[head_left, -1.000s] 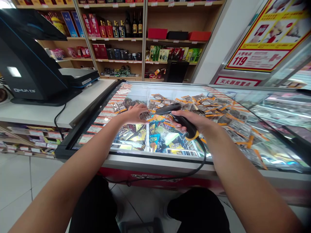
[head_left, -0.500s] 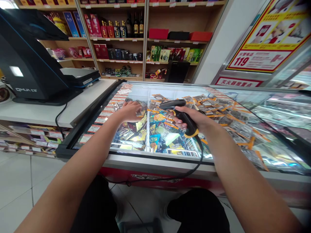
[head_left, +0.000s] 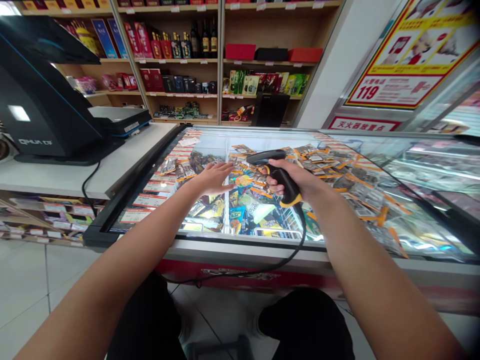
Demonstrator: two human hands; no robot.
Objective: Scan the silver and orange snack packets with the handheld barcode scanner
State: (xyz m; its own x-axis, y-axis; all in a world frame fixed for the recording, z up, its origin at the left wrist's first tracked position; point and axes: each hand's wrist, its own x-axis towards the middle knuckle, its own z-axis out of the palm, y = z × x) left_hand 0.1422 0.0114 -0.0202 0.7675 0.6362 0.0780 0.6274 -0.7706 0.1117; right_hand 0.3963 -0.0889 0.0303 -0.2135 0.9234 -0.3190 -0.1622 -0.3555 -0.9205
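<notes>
Wooden shelves with bottles are filling the background, and on the left a white counter is carrying a black machine. In front of the person a freezer chest is stretching across, and through its glass top some colourful bags are showing. The right hand is holding a black and yellow scanner, with the fingers wrapping around its handle; the scanner is hanging above the glass, and its head is extending leftward. Its cable is curving down over the front edge. The left hand is hovering open, the fingers straight and the thumb apart, and it is gripping nothing that I can see. Near its fingertips several orange-edged packets are lying; whether they are touching, I cannot tell. More such packets are lying in a loose heap to the right of the scanner, and a few are resting left of the left hand.
</notes>
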